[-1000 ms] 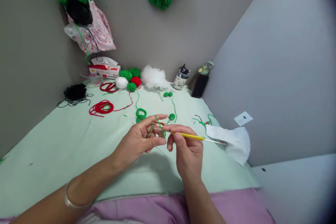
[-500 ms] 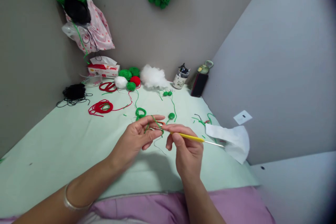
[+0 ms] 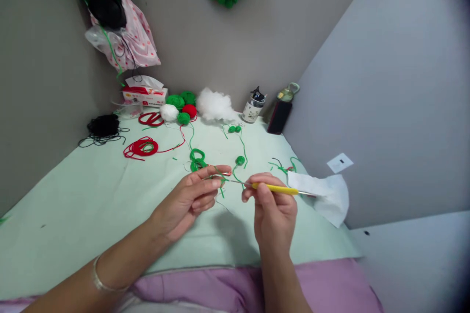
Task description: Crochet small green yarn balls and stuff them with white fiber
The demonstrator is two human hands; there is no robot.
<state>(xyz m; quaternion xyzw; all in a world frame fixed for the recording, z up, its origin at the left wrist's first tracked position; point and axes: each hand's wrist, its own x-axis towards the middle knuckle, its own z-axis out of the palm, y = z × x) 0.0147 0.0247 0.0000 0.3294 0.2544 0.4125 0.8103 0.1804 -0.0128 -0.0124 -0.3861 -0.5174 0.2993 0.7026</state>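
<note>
My right hand [image 3: 276,208] grips a crochet hook [image 3: 277,189] by its yellow handle, the thin metal shaft pointing left toward my other hand. Green yarn [image 3: 222,190] is pinched between the thumb and fingers of my left hand [image 3: 194,195], with a strand running over the forefinger. The hook's tip is at this yarn; whether it sits inside a loop is too small to tell. A small orange-red item shows by the left fingertips, its kind unclear. Just beyond the left hand lies a coil of green yarn [image 3: 197,159]. A small green crocheted ball [image 3: 240,160] rests behind the hands.
Along the back stand a tissue box [image 3: 145,97], yarn balls [image 3: 175,102], white stuffing [image 3: 216,105], a cup of tools [image 3: 253,109] and a bottle [image 3: 288,93]. Red yarn [image 3: 141,147] and black yarn [image 3: 103,130] lie left. A white cloth [image 3: 332,198] is at right.
My right hand has moved right with the crochet hook, away from my left hand. The left fingers have closed more flatly on the green yarn.
</note>
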